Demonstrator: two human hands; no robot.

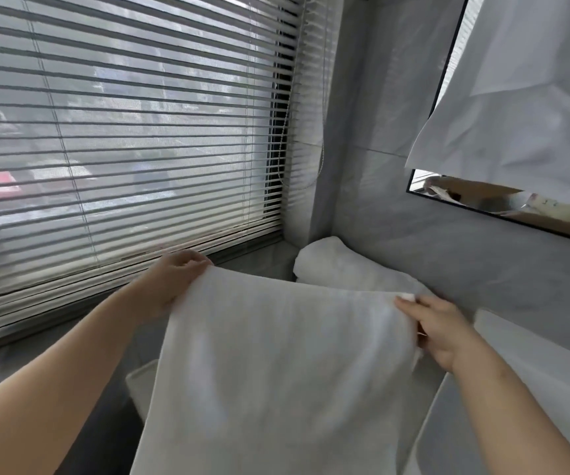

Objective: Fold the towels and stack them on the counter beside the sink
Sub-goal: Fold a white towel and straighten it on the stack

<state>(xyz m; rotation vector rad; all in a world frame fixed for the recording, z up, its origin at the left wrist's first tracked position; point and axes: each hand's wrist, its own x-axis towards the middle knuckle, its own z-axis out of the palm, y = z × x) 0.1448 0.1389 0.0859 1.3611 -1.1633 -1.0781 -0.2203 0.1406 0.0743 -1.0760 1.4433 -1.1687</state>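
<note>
— Left hand (pixel 177 272) pinches the far left corner of the white towel (pixel 276 365), fingers curled over its edge; what about the other one?

— Right hand (pixel 438 330) grips the far right corner, thumb on top; the towel hangs spread between them, raised above the counter (pixel 551 378) and draping toward the camera.

— Anything behind it?

— A folded white towel (pixel 338 265) lies in the corner, beside the window blinds (pixel 122 132); a cloth (pixel 523 90) hangs over the mirror (pixel 503 207) at right.
</note>
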